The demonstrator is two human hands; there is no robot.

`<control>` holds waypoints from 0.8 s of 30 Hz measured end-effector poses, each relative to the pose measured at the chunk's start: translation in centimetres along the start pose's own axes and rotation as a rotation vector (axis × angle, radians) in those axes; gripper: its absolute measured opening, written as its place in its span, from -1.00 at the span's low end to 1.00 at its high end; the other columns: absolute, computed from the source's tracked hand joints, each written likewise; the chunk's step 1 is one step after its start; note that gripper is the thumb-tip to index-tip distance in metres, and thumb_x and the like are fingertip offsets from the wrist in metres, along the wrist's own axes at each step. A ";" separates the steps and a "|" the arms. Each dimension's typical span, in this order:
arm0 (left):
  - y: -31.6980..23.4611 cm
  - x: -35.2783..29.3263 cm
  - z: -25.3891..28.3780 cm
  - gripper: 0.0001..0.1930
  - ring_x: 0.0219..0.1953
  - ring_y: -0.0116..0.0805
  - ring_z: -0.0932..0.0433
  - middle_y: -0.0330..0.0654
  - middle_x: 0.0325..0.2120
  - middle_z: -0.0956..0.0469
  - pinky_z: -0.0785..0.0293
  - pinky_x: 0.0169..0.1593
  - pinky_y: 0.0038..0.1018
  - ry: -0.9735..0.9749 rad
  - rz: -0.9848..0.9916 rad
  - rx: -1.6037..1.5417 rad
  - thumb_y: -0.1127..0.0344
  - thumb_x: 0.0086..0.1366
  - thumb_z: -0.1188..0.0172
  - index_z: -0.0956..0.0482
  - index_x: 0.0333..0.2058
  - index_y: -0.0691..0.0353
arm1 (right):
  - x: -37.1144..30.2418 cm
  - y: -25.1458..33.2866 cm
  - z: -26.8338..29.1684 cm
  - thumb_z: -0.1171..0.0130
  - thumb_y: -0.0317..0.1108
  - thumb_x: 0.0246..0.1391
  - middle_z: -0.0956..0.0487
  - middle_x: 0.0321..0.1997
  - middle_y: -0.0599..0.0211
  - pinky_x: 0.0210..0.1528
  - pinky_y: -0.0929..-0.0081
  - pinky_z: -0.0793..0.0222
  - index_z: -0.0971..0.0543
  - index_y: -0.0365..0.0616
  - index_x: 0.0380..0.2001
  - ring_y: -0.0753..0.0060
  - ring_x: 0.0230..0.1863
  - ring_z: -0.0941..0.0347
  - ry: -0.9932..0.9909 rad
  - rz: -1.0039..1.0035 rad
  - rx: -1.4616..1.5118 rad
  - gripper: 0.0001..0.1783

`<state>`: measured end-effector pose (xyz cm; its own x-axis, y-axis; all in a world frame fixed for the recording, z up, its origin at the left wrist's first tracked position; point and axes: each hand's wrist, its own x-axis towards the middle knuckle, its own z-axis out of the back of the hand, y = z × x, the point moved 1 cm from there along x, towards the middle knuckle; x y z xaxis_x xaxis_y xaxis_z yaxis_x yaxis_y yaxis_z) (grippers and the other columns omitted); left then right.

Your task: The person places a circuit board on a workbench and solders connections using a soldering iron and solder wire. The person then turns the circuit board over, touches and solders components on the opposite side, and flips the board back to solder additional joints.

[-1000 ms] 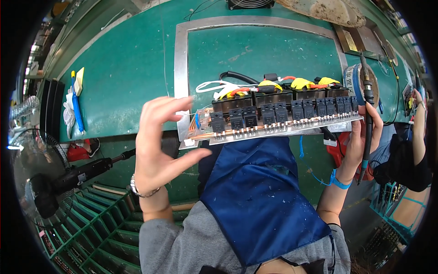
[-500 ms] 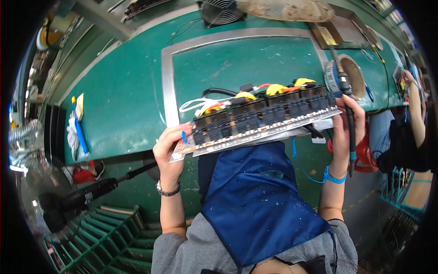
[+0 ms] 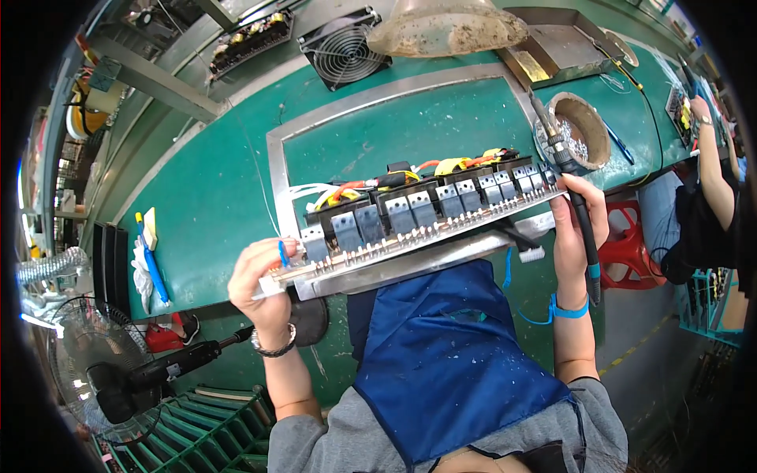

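A long circuit board (image 3: 422,239) is held tilted in front of my blue apron, over the table's near edge. It carries a row of dark flat transistors (image 3: 398,214), with yellow-wrapped parts (image 3: 451,166) and orange, white and black wires behind them. My left hand (image 3: 262,285) grips its left end, fingers closed on the corner by a small blue piece. At the other end my right hand (image 3: 582,211) is closed on the board and also holds a soldering iron (image 3: 585,236), tip pointing away. A white connector (image 3: 533,255) hangs under the board on a black cable.
A round bowl (image 3: 593,135) with metal bits stands beyond my right hand. Behind are a metal tray (image 3: 579,39), a fume hood (image 3: 449,35) and a square fan (image 3: 344,54). A standing fan (image 3: 102,370) is at left; another person's arm (image 3: 716,169) is at far right.
The board has moved left and slightly nearer me, its transistor faces now more visible. Both hands shifted left with it, the soldering iron still in the right. The view has tilted up somewhat.
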<state>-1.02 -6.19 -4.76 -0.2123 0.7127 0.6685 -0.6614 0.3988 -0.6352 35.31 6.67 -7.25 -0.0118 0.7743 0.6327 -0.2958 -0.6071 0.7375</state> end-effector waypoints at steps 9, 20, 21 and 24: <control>-11.1 19.9 1.9 -0.81 -0.35 -0.47 -0.55 -0.20 -0.36 -0.60 -0.40 -0.28 -0.62 0.438 -0.089 0.290 0.53 0.19 -0.24 -0.62 -0.19 0.42 | -0.3 0.6 -0.9 -0.37 -0.63 -0.09 -0.61 -0.22 0.18 -0.15 0.52 -0.54 -0.55 -0.25 -0.04 0.39 -0.22 -0.63 0.088 -0.220 0.133 -0.53; -14.0 16.6 -14.4 -0.96 -0.35 -0.26 -0.59 -0.21 -0.58 -0.59 -0.56 -0.34 -0.33 0.881 -0.730 0.793 0.42 -0.14 -0.27 -0.60 -0.61 0.13 | 0.1 1.4 2.3 0.03 -0.28 0.37 -0.55 -0.14 0.05 -0.08 0.31 -0.59 -0.40 -0.38 0.08 0.27 -0.18 -0.59 -0.200 -0.110 0.250 -0.62; -14.3 14.8 -16.3 -0.95 -0.40 -0.29 -0.58 -0.23 -0.62 -0.57 -0.52 -0.39 -0.37 0.932 -0.838 0.722 0.36 -0.16 -0.29 -0.59 -0.66 0.12 | 0.2 1.3 2.2 0.05 -0.26 0.38 -0.56 -0.13 0.03 -0.05 0.32 -0.57 -0.38 -0.38 0.10 0.25 -0.16 -0.59 -0.215 -0.110 0.254 -0.59; -13.8 8.4 -22.5 -0.93 -0.49 -0.37 -0.56 -0.31 -0.62 -0.57 -0.40 -0.46 -0.45 1.153 -0.939 0.806 0.24 -0.07 -0.29 -0.63 -0.61 0.04 | 0.3 0.5 1.3 0.06 -0.23 0.38 -0.55 -0.09 0.00 -0.01 0.32 -0.55 -0.36 -0.37 0.12 0.22 -0.09 -0.57 -0.230 -0.120 0.254 -0.57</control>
<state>22.52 7.26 0.95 0.7951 0.5828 -0.1677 -0.4946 0.7833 0.3766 36.37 6.40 -6.43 0.2321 0.8000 0.5532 -0.0347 -0.5616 0.8267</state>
